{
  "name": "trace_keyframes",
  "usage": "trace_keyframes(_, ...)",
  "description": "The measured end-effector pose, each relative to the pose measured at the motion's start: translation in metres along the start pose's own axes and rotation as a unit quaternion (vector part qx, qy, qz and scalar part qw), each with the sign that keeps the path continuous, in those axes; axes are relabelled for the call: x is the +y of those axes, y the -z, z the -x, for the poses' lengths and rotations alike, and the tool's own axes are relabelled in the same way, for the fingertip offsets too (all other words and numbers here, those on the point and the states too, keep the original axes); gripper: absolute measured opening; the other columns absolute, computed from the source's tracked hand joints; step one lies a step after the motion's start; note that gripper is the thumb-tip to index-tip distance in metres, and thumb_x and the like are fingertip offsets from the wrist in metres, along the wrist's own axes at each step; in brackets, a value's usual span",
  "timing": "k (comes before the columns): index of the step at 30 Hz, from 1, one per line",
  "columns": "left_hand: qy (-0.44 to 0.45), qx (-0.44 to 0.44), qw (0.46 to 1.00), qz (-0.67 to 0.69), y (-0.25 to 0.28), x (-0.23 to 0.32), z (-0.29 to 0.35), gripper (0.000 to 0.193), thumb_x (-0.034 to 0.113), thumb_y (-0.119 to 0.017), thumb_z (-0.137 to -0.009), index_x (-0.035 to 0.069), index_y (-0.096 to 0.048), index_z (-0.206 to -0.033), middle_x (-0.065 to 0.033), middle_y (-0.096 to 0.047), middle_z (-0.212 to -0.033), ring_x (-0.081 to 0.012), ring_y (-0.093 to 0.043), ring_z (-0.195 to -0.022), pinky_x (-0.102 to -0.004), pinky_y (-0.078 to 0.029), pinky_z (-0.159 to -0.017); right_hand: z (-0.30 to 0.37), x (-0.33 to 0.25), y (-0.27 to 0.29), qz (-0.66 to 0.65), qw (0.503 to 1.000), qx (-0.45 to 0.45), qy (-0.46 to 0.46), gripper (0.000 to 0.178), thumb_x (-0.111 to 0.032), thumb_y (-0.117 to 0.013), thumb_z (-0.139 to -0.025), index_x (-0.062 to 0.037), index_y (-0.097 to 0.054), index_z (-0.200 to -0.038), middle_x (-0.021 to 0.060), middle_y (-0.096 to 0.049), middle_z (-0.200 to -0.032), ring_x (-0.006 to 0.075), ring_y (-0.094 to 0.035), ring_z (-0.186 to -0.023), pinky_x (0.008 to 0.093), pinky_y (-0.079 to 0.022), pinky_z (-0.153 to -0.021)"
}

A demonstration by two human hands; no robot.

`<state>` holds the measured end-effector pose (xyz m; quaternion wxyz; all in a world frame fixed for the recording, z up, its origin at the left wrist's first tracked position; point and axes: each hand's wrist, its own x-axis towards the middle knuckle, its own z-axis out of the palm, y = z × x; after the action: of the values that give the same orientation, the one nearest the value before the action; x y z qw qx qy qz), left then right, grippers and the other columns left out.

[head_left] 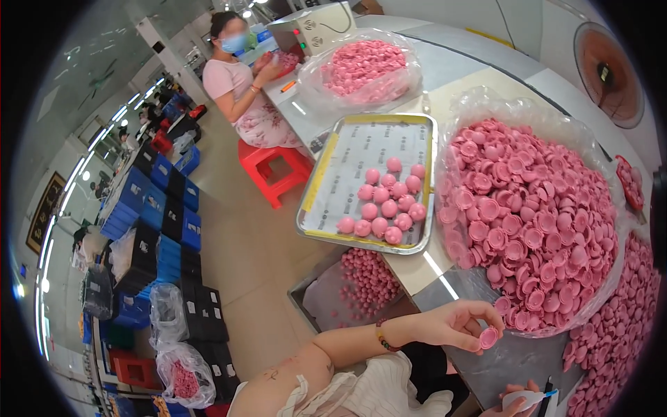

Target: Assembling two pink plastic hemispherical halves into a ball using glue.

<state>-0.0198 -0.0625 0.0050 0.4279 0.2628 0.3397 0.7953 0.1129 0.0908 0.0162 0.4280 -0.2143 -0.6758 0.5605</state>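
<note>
My left hand (460,325), with a beaded bracelet at the wrist, pinches a small pink plastic half-shell (489,338) between thumb and fingers. Its hollow, rimmed side is turned up, over the grey table. Low in the picture, my right hand (513,410) is wrapped round a white squeeze bottle (526,399) with a thin blue tip; the frame's edge cuts off part of this hand. The tip is apart from the half-shell. Just beyond my left hand, a clear plastic bag (451,139) lies spread under a heap of pink half-shells (535,215).
A metal tray (326,187) holds several pink balls (389,201). Below the table edge, a bin (313,281) contains more balls. Loose pink pieces (618,326) cover the right side. Another bag of pieces (368,69) stands farther back, near a masked co-worker (233,87) on a red stool (273,163).
</note>
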Motion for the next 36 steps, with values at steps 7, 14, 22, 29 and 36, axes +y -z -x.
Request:
trace_keyframes(7,-0.006,0.167,0.982,-0.093,-0.018,0.013,-0.004,0.037,-0.002,-0.056,-0.075,-0.001,-0.041,-0.109,-0.0099,-0.048,-0.110,-0.0150,-0.050,-0.095,-0.0295,-0.046,-0.079,-0.008,0.024,-0.004,-0.066,0.998,0.003,0.023,0.057,-0.041,-0.049,-0.080,0.0062,-0.038,-0.110,0.0075,-0.049,-0.062,0.0102,-0.043,-0.052,0.0181,-0.028,-0.044)
trace_keyframes(14,0.015,0.119,0.992,-0.043,-0.034,-0.018,-0.028,0.040,-0.003,-0.058,-0.072,-0.002,-0.042,-0.107,-0.0188,-0.048,-0.110,-0.0175,-0.054,-0.090,-0.0301,-0.048,-0.077,-0.016,0.009,0.009,-0.167,0.975,-0.073,-0.123,0.047,-0.034,-0.059,-0.073,0.0023,-0.042,-0.097,0.0044,-0.043,-0.059,0.0124,-0.041,-0.050,0.0212,-0.029,-0.044)
trace_keyframes(22,0.025,0.120,0.992,-0.040,-0.031,-0.029,-0.025,0.040,-0.003,-0.058,-0.072,-0.002,-0.041,-0.108,-0.0197,-0.049,-0.110,-0.0173,-0.055,-0.090,-0.0280,-0.047,-0.074,-0.035,0.008,0.012,-0.092,0.979,-0.063,0.169,0.044,-0.039,-0.055,-0.075,0.0045,-0.053,-0.082,0.0040,-0.045,-0.065,0.0129,-0.037,-0.056,0.0224,-0.027,-0.042)
trace_keyframes(29,0.043,0.110,0.992,-0.036,-0.030,-0.027,-0.029,0.039,-0.005,-0.056,-0.071,-0.002,-0.041,-0.107,-0.0214,-0.047,-0.112,-0.0170,-0.052,-0.095,-0.0260,-0.045,-0.077,-0.036,0.014,-0.005,-0.019,0.972,-0.062,0.226,0.049,-0.048,-0.053,-0.075,0.0009,-0.059,-0.073,0.0045,-0.060,-0.062,0.0159,-0.050,-0.044,0.0244,-0.037,-0.039)
trace_keyframes(36,0.050,0.114,0.991,-0.040,-0.028,-0.026,-0.028,0.039,-0.006,-0.057,-0.072,-0.001,-0.041,-0.107,-0.0221,-0.047,-0.112,-0.0172,-0.052,-0.096,-0.0259,-0.044,-0.078,-0.036,0.014,-0.007,-0.003,0.969,-0.097,0.227,0.047,-0.045,-0.052,-0.077,0.0005,-0.060,-0.072,0.0032,-0.058,-0.060,0.0144,-0.048,-0.041,0.0231,-0.036,-0.037)
